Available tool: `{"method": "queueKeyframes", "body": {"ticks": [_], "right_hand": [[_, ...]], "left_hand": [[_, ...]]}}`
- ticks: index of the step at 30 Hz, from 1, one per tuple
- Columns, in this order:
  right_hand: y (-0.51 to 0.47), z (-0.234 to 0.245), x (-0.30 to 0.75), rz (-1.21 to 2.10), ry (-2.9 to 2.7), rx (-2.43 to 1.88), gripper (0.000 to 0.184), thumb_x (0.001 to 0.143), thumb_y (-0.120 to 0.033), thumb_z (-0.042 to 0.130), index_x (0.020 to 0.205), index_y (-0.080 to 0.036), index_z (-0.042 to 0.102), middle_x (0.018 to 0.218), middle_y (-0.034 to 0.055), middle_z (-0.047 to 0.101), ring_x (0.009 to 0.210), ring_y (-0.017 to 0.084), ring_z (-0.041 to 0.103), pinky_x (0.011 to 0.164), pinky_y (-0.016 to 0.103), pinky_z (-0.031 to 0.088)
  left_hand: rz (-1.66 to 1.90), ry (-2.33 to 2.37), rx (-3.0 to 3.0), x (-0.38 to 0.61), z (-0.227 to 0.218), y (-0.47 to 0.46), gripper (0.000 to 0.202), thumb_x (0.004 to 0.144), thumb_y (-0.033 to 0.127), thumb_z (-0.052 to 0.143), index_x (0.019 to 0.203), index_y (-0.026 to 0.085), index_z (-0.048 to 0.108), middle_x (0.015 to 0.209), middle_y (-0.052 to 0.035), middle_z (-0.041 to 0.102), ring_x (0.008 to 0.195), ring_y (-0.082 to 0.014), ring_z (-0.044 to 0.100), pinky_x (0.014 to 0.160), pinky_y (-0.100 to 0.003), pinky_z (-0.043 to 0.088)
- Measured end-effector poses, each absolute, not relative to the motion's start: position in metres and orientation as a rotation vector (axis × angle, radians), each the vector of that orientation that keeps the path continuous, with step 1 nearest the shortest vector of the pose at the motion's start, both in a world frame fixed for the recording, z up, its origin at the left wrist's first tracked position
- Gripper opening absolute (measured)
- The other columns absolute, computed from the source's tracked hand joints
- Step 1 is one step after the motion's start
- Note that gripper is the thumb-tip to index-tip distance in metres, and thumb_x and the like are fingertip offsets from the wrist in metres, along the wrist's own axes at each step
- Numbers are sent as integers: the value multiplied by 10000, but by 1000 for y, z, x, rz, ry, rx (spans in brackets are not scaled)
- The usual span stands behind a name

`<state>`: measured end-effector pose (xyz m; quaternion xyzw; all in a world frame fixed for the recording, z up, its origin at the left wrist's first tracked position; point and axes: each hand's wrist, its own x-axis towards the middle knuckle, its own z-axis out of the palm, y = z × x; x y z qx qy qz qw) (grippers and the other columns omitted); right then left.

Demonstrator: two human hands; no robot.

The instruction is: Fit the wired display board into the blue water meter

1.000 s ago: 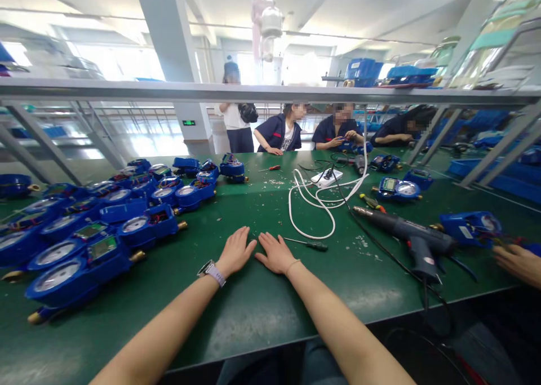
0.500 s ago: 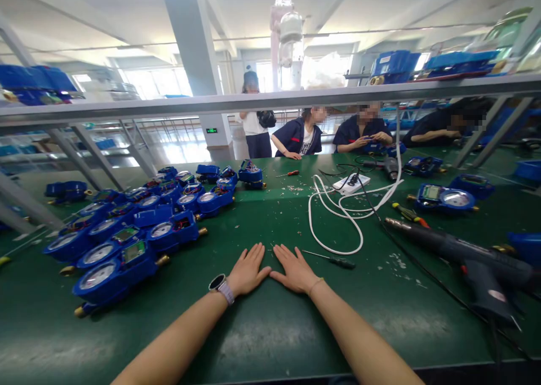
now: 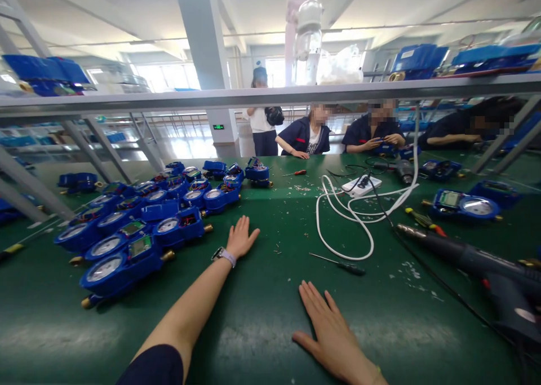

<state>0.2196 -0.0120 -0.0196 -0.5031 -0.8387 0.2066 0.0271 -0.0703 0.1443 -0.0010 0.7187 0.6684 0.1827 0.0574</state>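
My left hand (image 3: 242, 238) reaches forward over the green bench (image 3: 236, 312), fingers stretched out and nothing in it. It is just right of a cluster of blue meters (image 3: 177, 227) with round dials and brass fittings. Closer to me, my right hand (image 3: 327, 331) lies palm down with its fingers spread, also holding nothing. Beyond it a screwdriver (image 3: 349, 268) with a dark handle rests on the bench. Small scraps (image 3: 276, 248) are scattered ahead of the hands.
At right lie a heat gun (image 3: 465, 264), a yellow-and-orange tool (image 3: 425, 221) and another blue meter (image 3: 462, 204). A white cable (image 3: 367, 249) loops by a power strip (image 3: 361, 186). A shelf (image 3: 270, 96) crosses above. Several people are beyond the bench, one person (image 3: 306, 131) leaning on it.
My hands have parted. The left has slid forward and slightly left, toward the meters; the right has drawn back toward me and to the right. The view has shifted a little.
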Motion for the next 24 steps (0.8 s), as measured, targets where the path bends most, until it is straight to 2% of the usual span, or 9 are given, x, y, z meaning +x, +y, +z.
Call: {"method": "queueKeyframes", "body": {"ticks": [3, 6, 8, 11, 15, 17, 20, 24], "right_hand": [[-6, -19, 210, 624, -2569, -1568, 872, 847, -627, 465, 1507, -226, 61, 1544, -5, 1, 1440, 228, 10, 1178, 484, 26], [6, -16, 195, 614, -2581, -1507, 878, 851, -632, 458, 1512, -196, 79, 1546, 21, -3, 1441, 245, 29, 1172, 504, 39], [12, -14, 185, 608, -2601, -1450, 869, 863, -636, 438, 1513, -166, 104, 1549, 43, 20, 1441, 252, 43, 1169, 510, 44], [18, -10, 172, 587, -2626, -1389, 849, 870, -643, 428, 1509, -148, 167, 1548, 71, 65, 1440, 269, 66, 1164, 522, 47], [17, -8, 168, 551, -2650, -1378, 832, 874, -630, 442, 1495, -118, 229, 1544, 86, 98, 1439, 268, 90, 1167, 510, 74], [14, -9, 171, 538, -2657, -1370, 832, 875, -617, 453, 1489, -100, 234, 1544, 93, 107, 1438, 264, 103, 1166, 505, 102], [8, -13, 177, 522, -2658, -1361, 825, 877, -599, 465, 1485, -92, 237, 1546, 92, 115, 1437, 259, 113, 1164, 503, 126], [2, -18, 183, 489, -2638, -1393, 751, 915, -541, 421, 1488, -98, 222, 1550, 66, 119, 1438, 232, 118, 1169, 482, 132]], "left_hand": [[544, 2105, 2128, -98, -5, 161, 507, 933, 432, 480, 1354, 155, 431, 1445, -142, 410, 1318, -335, 399, 1064, -599, 319], [500, 2098, 2147, -107, -12, 161, 461, 904, 409, 546, 1299, 178, 492, 1392, -113, 467, 1259, -305, 465, 1040, -570, 369], [462, 2088, 2160, -107, -17, 155, 539, 915, 474, 496, 1351, 163, 440, 1451, -134, 413, 1320, -317, 404, 1078, -578, 312], [376, 2093, 2154, -105, -24, 140, 737, 915, 603, 354, 1436, 84, 307, 1529, -192, 284, 1411, -339, 258, 1133, -550, 213], [251, 2075, 2159, -104, -28, 106, 831, 902, 640, 284, 1472, 39, 218, 1552, -205, 185, 1444, -332, 171, 1154, -530, 158], [196, 2009, 2200, -100, -27, 83, 820, 899, 644, 279, 1485, 76, 200, 1564, -167, 164, 1454, -301, 147, 1165, -510, 143], [117, 1814, 2296, -82, -22, 48, 782, 888, 657, 305, 1502, 193, 166, 1579, -69, 154, 1462, -237, 134, 1182, -472, 121], [64, 1438, 2437, -37, -14, 20, 764, 889, 645, 331, 1507, 257, 103, 1588, -49, 92, 1468, -245, 93, 1173, -529, 76]]}}
